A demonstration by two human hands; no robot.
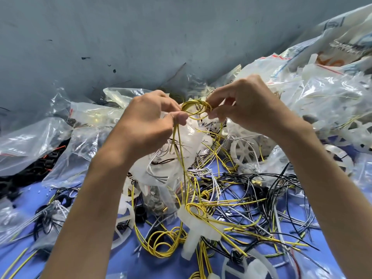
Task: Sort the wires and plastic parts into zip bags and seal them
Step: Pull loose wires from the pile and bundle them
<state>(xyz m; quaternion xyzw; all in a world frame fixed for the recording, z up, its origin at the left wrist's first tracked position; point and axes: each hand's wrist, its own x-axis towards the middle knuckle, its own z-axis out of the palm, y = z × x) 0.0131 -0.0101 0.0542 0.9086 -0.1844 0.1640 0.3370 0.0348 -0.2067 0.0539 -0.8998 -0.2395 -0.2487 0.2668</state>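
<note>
Left hand (149, 119) pinching yellow wire coil (187, 107), right hand (247, 105) fingertips gripping same coil, zip bags (326, 95) behind them, print unreadable.

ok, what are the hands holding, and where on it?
A coiled yellow wire: the left hand pinches the loop's left side, where the tails drop; the right hand pinches its right side.

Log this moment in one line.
phase: coil held up | left hand: pinches yellow wire | right hand: pinches same wire | pile: below, unsorted
</note>
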